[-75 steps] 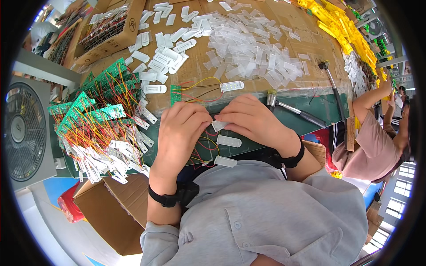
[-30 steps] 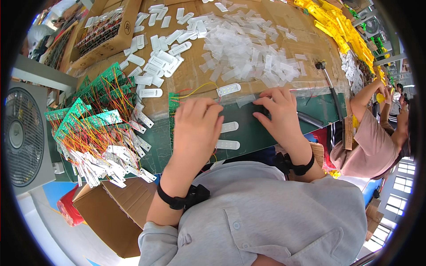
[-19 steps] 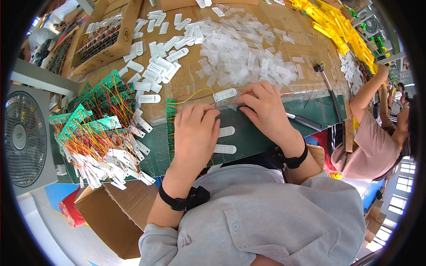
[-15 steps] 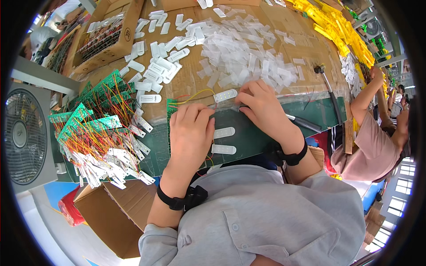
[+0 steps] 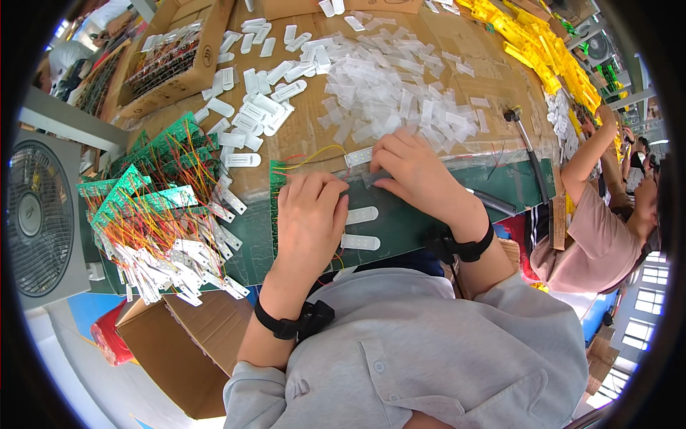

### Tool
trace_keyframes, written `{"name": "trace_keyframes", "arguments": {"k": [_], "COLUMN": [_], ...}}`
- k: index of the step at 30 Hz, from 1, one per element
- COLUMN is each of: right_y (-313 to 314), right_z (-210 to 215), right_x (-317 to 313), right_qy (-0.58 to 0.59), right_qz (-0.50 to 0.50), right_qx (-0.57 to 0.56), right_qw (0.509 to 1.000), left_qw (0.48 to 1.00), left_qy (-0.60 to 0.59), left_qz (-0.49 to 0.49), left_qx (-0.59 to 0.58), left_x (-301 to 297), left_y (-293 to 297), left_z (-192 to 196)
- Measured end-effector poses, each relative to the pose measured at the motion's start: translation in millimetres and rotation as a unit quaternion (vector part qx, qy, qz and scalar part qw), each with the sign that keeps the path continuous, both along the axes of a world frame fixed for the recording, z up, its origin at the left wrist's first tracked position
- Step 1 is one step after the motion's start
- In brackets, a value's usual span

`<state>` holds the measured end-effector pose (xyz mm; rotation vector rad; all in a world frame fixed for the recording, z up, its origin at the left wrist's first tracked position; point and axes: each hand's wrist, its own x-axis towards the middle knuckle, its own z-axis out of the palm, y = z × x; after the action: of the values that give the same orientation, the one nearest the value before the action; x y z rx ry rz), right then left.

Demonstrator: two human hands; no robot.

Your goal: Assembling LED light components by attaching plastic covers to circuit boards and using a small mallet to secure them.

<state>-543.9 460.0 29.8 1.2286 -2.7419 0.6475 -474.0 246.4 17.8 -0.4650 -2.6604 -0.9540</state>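
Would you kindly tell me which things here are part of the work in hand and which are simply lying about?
In hand:
left hand
right hand
green circuit board
white plastic strip
yellow wire

Lying about:
heap of clear plastic pieces
fan
hammer
cardboard box

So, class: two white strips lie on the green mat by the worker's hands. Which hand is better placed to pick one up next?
Probably the left hand: the white strips lie right beside its fingers. The right hand sits farther up, pressing a clear sleeve.
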Motion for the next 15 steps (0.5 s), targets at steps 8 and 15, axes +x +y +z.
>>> {"name": "trace_keyframes", "arguments": {"k": [8,15], "right_y": [-8,-3], "right_z": [-5,-6], "right_x": [19,39], "right_qy": [-0.046,-0.12], "right_qz": [0.018,0.031], "right_qx": [-0.048,-0.078], "right_qw": [0.998,0.989], "left_qw": [0.998,0.999], "left_qy": [0.03,0.033], "left_qz": [0.051,0.034], "left_qx": [-0.022,-0.016], "left_x": [-1,-6], "left_y": [-4,-2], "left_z": [-2,-6]}}
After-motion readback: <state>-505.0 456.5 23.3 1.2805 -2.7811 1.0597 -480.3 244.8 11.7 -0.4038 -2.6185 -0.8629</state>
